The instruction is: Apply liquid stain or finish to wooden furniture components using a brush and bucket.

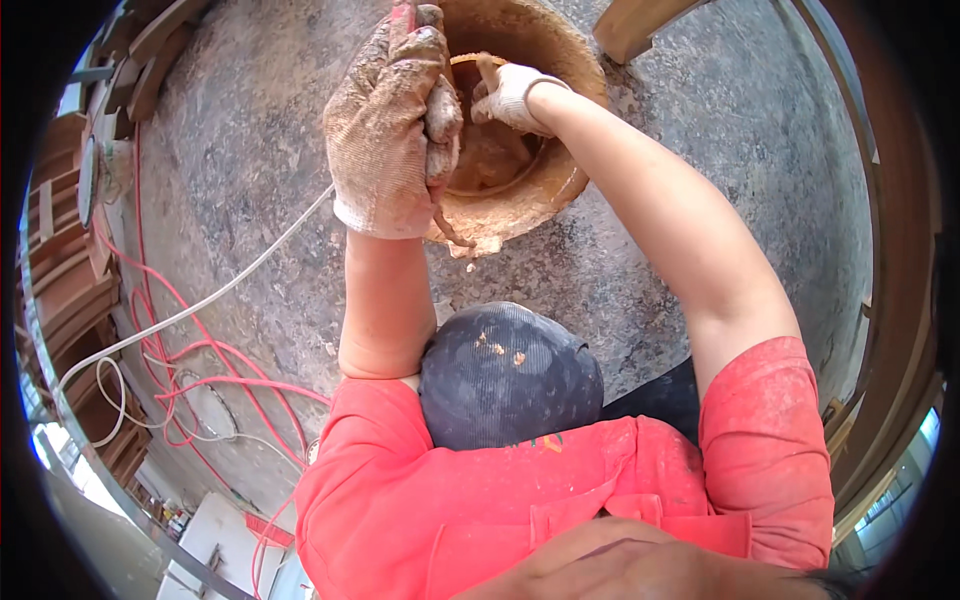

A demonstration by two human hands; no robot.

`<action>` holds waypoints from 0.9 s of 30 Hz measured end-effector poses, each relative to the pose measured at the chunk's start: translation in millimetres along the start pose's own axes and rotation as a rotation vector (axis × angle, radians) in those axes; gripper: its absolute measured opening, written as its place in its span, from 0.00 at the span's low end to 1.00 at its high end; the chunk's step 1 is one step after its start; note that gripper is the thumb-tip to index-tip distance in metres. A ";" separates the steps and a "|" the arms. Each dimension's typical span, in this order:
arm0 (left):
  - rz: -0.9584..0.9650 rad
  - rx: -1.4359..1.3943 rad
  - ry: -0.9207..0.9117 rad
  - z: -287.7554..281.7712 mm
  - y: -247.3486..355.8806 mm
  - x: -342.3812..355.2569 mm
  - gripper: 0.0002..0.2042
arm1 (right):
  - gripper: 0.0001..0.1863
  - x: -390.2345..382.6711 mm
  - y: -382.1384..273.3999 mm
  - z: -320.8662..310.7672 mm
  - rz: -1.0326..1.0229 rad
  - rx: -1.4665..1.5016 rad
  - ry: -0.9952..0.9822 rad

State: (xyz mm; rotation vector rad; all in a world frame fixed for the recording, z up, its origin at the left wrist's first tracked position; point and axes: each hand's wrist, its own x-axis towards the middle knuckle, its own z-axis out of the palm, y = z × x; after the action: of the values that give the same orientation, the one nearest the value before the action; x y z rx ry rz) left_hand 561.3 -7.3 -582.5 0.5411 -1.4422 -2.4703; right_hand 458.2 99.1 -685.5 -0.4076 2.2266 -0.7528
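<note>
My left hand (385, 140), in a knitted glove caked with brown paste, is raised beside a bucket. Its fingers are wrapped round a red object (403, 18), which they mostly cover, so its kind does not show. My right hand (512, 98), in a whiter glove, reaches over the bucket's mouth. Its fingers are bent and apart, smeared brown at the tips, with nothing visible between them. The wide bucket (575, 60) has a crusted tan rim and wall. Inside it sits a rounder inner container (480, 190) with brown paste in it.
The bucket stands on a mottled grey floor (250, 130), near my knee (510, 375), which has tan crumbs on it. Red hoses (230, 350) and a white cable (230, 285) run along the left. Wooden pieces (75, 270) line the left edge; a wooden leg (630, 35) stands beyond the bucket.
</note>
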 end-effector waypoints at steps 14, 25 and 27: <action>0.460 0.810 -0.121 -5.7 -9.2 -8.5 0.19 | 0.12 -181.0 92.7 -74.7 0.017 0.997 0.154; 0.778 1.133 -0.590 25.1 -10.7 -3.1 0.32 | 0.18 -373.0 331.9 -27.9 -0.288 1.552 0.153; 0.759 1.123 -0.641 33.6 -5.9 0.5 0.35 | 0.18 -444.9 348.0 -9.9 -0.250 1.634 0.524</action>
State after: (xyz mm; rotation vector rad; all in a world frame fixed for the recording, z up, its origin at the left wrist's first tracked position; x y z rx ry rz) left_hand 546.5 21.8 -572.7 -0.6406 -2.5686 -1.0990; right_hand 731.6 592.5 -654.4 0.3929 1.2213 -2.6000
